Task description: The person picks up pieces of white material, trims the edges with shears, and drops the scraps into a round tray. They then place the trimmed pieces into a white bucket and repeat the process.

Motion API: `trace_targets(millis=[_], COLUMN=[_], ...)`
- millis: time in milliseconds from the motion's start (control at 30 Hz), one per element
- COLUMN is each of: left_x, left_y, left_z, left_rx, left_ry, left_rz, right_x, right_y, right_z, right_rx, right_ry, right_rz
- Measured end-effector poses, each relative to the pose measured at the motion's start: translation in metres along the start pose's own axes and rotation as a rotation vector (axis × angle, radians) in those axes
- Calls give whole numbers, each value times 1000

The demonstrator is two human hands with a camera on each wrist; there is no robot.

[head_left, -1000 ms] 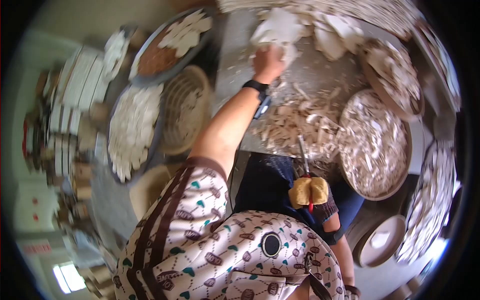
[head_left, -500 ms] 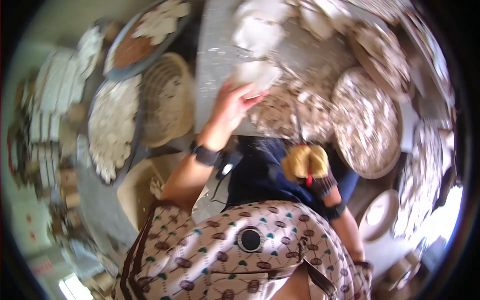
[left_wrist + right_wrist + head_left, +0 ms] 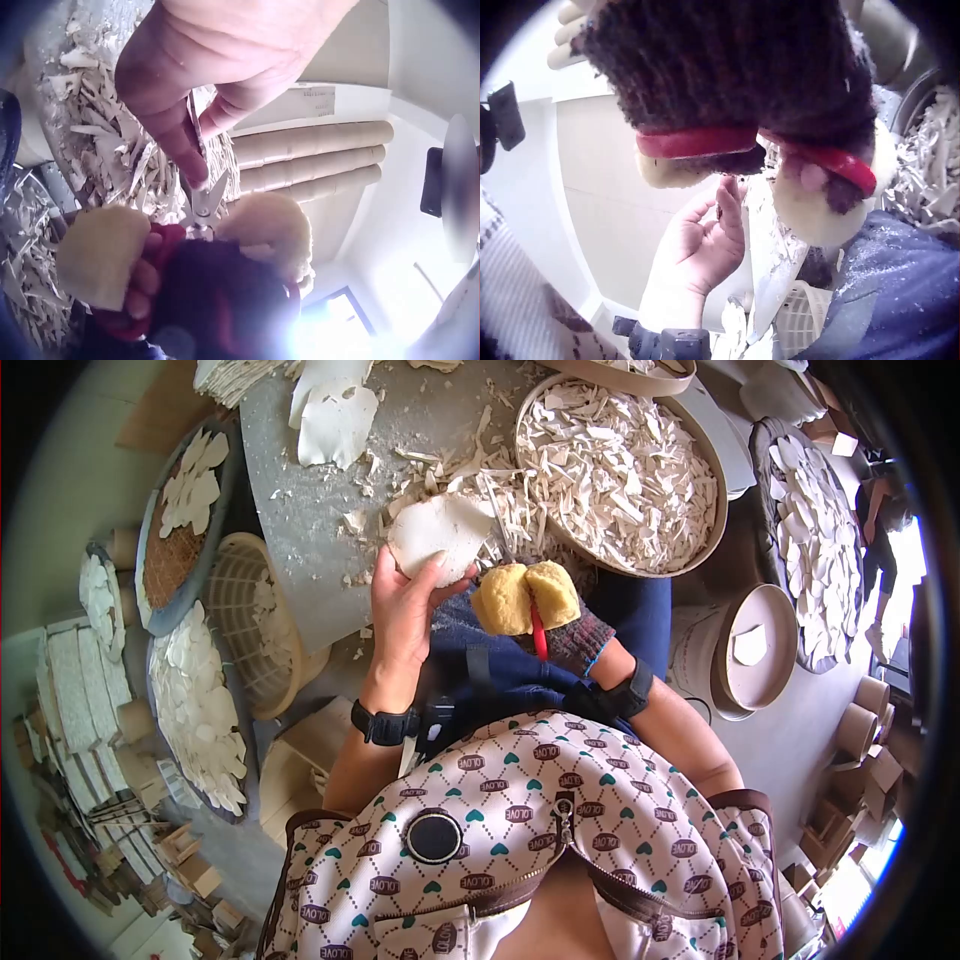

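This looks like a small workshop for cutting thin, pale sheets by hand. In the head view, a grey worktable is littered with trimmings, and red-handled scissors wrapped in yellow padding are at its near edge. A round tray heaped with cut strips fills the upper middle. Flat pieces fill a basin at left, beside a slatted basket; pale stacks line the far left.
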State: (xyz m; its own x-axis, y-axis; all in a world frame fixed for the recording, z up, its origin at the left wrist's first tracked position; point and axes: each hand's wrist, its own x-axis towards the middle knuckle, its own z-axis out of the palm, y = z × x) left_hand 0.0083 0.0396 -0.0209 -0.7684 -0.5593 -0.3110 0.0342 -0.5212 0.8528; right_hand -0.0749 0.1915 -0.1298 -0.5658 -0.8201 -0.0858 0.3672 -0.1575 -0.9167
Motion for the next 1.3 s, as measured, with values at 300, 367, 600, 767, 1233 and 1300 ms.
trace_targets(millis=[300, 367, 600, 767, 1233, 1300], left_x=[19, 21, 32, 31, 26, 24], left_y=[-19, -17, -13, -10, -18, -16], left_z=[2, 10, 10, 14, 20, 19], left_rx=[60, 110, 200, 195, 205, 195], left_ry=[208, 195, 99, 104, 34, 35], left_rz=[250, 252, 269, 227, 128, 70], right_x=[-15, -18, -18, -16, -8, -9], right_y=[-36, -36, -40, -37, -27, -20], right_z=[0, 4, 0, 0, -7, -10], right_rx=[-447, -403, -426, -381, -894, -826], right_ry=[-215, -183, -205, -197, -157, -145], right_rz=[-120, -36, -38, -30, -376, -375])
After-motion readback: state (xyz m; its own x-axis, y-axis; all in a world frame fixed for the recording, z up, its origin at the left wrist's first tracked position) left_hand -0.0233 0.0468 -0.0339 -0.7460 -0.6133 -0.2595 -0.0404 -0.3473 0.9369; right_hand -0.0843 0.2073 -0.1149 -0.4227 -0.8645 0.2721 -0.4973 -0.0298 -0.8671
